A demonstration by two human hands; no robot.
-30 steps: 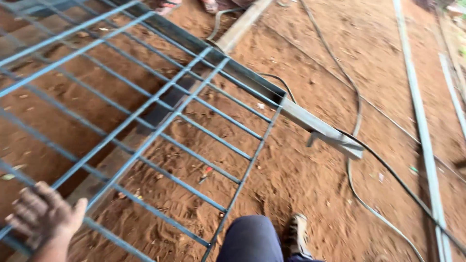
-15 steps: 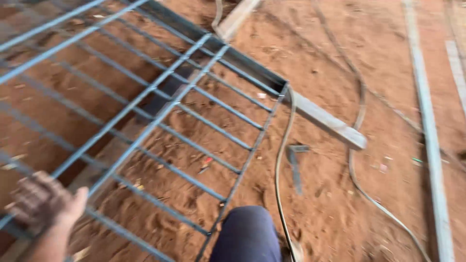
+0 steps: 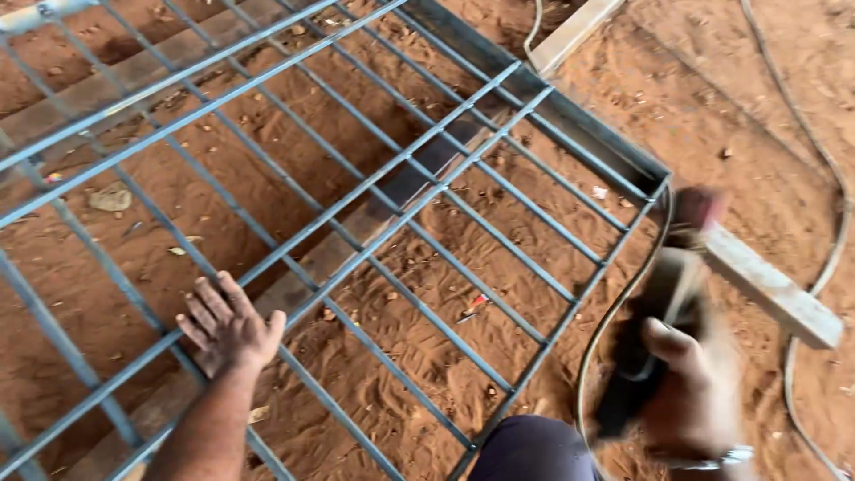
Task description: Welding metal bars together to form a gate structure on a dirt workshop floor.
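A grey metal grille [image 3: 374, 178] of welded bars lies tilted over red sandy ground. My left hand [image 3: 227, 322] rests flat on it, fingers spread, on bars near the lower left. My right hand [image 3: 690, 392] is at the lower right, just past the grille's right corner, gripping a dark hand-held power tool [image 3: 655, 334] that is motion-blurred. A black cable [image 3: 614, 312] curves down from the tool beside the grille's edge. My knee [image 3: 530, 450] in dark trousers shows at the bottom.
A grey metal bar [image 3: 770, 287] lies on the sand right of the grille corner. Another flat bar [image 3: 574, 34] lies at the top. Cables [image 3: 824, 178] snake across the sand on the right. A wooden plank [image 3: 356, 240] lies under the grille.
My right hand has come into view holding the power tool, lifted off the sand with its cable. My left hand has moved up and right on the grille. The view shifted left.
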